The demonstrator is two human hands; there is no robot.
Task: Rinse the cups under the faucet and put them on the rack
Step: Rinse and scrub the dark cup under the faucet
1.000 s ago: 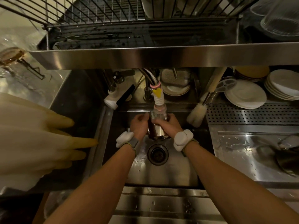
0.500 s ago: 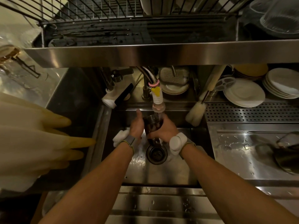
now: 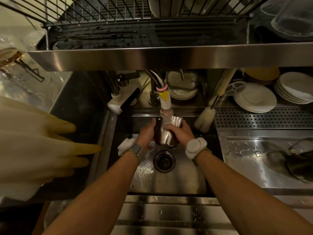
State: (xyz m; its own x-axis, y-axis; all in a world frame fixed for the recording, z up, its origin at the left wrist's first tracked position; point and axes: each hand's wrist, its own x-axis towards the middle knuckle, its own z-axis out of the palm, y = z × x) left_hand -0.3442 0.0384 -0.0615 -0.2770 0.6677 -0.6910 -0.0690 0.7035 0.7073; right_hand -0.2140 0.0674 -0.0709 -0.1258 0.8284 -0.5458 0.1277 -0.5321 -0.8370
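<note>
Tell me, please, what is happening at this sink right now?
A person is rinsing a metal cup over the sink. Both hands hold it, the left hand on its left side and the right hand on its right, with its mouth right under the faucet nozzle. The rack overhead waits; the cup is not yet on it.

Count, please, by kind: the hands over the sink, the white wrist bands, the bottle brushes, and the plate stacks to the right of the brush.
Hands: 2, left hand and right hand, both gripping the metal cup
Wrist bands: 2, left wrist band, right wrist band
Brushes: 1, the bottle brush
Plate stacks: 3, near white stack, far white stack, yellowish stack
Total: 8
</note>
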